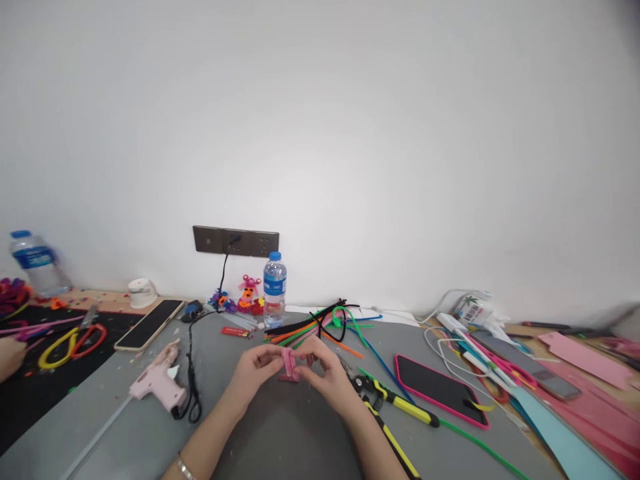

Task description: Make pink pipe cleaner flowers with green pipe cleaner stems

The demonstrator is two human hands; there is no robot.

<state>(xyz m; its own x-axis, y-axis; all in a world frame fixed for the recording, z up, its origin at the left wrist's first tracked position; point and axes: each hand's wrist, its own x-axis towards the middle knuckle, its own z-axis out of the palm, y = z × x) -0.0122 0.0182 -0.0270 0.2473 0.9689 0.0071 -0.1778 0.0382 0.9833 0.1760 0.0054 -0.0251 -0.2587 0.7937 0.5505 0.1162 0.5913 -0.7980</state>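
Since the small pink piece [289, 362] probably needs steadying, left hand [253, 375] pinches it from 9 o'clock, right hand [326, 375] from 3.

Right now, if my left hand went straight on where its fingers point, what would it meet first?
Beyond the pink piece at its fingertips, your left hand would probably meet your right hand first, though depth is unclear from this single view.
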